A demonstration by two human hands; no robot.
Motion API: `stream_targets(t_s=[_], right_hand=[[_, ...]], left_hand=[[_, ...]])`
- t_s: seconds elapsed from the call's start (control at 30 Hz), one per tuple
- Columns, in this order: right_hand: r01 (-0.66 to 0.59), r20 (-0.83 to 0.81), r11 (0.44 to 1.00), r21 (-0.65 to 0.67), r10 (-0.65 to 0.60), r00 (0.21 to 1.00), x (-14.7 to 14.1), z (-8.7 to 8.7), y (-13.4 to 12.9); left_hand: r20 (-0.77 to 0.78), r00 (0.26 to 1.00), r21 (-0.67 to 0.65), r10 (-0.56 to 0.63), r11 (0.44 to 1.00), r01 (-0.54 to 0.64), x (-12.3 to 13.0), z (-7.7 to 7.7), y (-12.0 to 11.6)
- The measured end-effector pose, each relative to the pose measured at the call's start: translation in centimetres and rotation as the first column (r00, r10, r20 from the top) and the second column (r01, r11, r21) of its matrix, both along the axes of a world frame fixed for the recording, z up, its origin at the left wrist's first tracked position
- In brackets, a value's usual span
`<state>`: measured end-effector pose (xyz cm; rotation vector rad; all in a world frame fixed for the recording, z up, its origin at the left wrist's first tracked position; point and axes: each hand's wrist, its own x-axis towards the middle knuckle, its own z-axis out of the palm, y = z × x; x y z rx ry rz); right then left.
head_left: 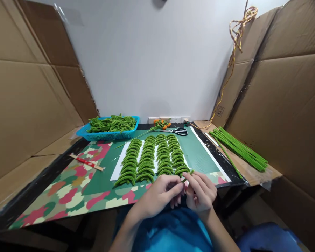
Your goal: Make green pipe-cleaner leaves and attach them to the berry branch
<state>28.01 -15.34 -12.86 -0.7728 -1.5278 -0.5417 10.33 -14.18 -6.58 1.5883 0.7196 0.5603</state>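
Note:
Close to the table's front edge, my left hand (pixel 161 194) and my right hand (pixel 201 191) meet, both closed. Between their fingertips they pinch a short green pipe cleaner (pixel 188 175), mostly covered by the fingers. Just beyond my hands, several columns of curved green pipe-cleaner pieces (pixel 145 159) lie overlapping on a white sheet (pixel 117 171). The nearest of these pieces lie right beside my fingertips.
A blue basket (pixel 110 135) heaped with bent green pieces stands back left. Black-handled scissors (pixel 180 131) and an orange-flowered stem (pixel 162 123) lie at the back. Wrapped chopsticks (pixel 87 162) rest left, straight green pipe cleaners (pixel 238 148) right. Cardboard walls (pixel 283 105) flank the table.

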Motion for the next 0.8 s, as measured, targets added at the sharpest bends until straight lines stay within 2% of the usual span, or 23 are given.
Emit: stream_targets(t_s=[0.27,0.43,0.6,0.8], right_hand=[[-0.031,-0.006,0.998,-0.053,0.031,1.0,-0.2,0.3,-0.1],[-0.139,0.061,0.985,-0.105,0.146,0.987,-0.5,0.3,-0.3],[-0.25,0.018,0.964,-0.088,0.252,0.968,-0.7,-0.4,-0.3],[-0.212,0.003,0.974,-0.074,0.213,0.977,-0.2,-0.8,-0.8]], left_hand=[[0.081,0.997,-0.078,-0.009,0.997,0.016,-0.7,-0.2,-0.5],[0.123,0.992,-0.036,0.033,0.999,-0.029,-0.9,-0.6,0.1],[0.143,0.99,-0.057,0.007,0.998,0.001,-1.1,-0.9,0.2],[0.121,0.991,-0.049,0.061,0.997,-0.055,-0.7,-0.7,-0.4]])
